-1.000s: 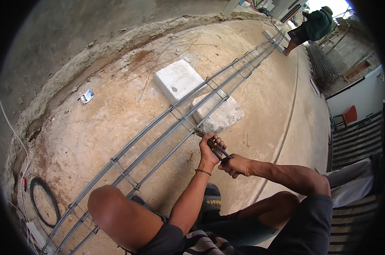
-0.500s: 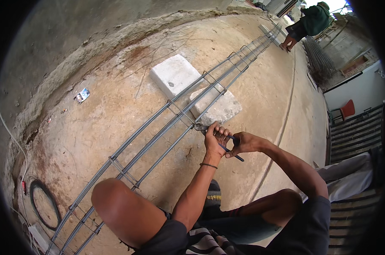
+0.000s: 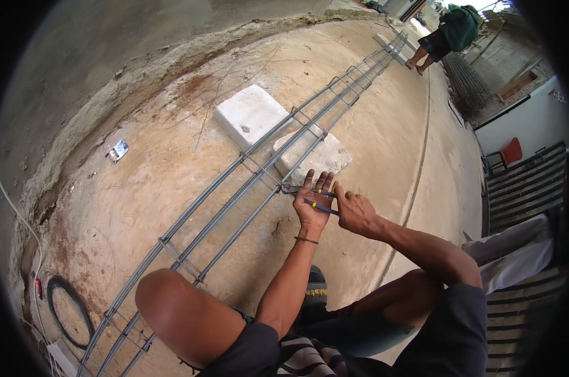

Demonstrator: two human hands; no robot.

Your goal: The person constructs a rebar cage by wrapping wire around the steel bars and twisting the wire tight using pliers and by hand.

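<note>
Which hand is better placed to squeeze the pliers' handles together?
Probably the right hand: it grips the handle ends of the pliers, whose head is at the rebar cage. The left hand lies open, palm behind the spread handles.

Dark sleeves [image 3: 453,323] flank a striped top [image 3: 304,358], with a thin dark wristband [image 3: 307,239] and a dark, yellow-marked shoe [image 3: 316,279].

The left hand [image 3: 322,199] lay palm up, fingers [image 3: 328,181] outstretched, left forearm [image 3: 289,276] below it. Just beside it, the right hand [image 3: 357,212] was curled, knuckles up, right forearm [image 3: 416,244] slanting rightward to a bent elbow [image 3: 468,270].
</note>
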